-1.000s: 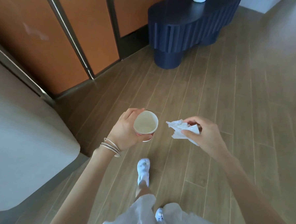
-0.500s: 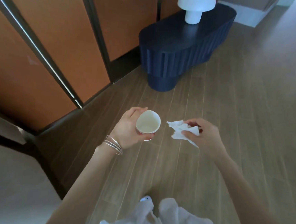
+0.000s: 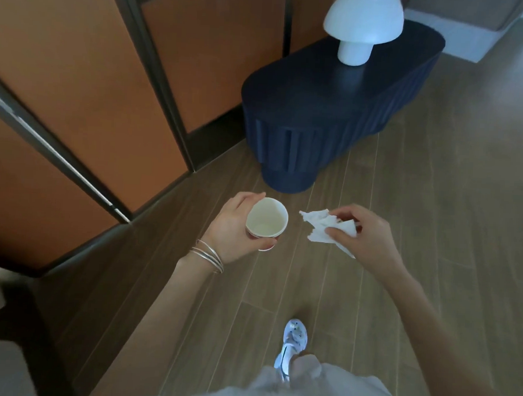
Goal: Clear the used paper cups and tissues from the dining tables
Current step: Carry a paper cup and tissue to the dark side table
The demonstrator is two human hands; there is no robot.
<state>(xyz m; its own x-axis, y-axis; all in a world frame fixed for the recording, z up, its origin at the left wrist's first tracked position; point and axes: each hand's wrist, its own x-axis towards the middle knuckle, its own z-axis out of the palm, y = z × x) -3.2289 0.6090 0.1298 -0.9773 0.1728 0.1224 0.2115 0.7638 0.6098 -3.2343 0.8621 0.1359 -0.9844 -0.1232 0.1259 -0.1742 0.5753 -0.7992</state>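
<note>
Cup sits in my left hand at the middle of the frame. My fingers curl round its side from the left and my thumb lies under its lower edge. It is tilted a little, so its pale inside faces up at me. A strip of red print shows near its base, but it is too small and too hidden by my thumb to read.

Just right of it, and apart from it, my right hand pinches a crumpled white tissue between thumb and curled fingers. Its loose end points left toward the cup. Three thin silver bangles ring my left wrist.

Both hands hang over a wood-plank floor. Above them, in the upper middle, stands a dark blue ribbed table with a white mushroom lamp on its far end. Orange panels in dark frames fill the upper left. Near the bottom, one pale shoe shows above my light clothing.
</note>
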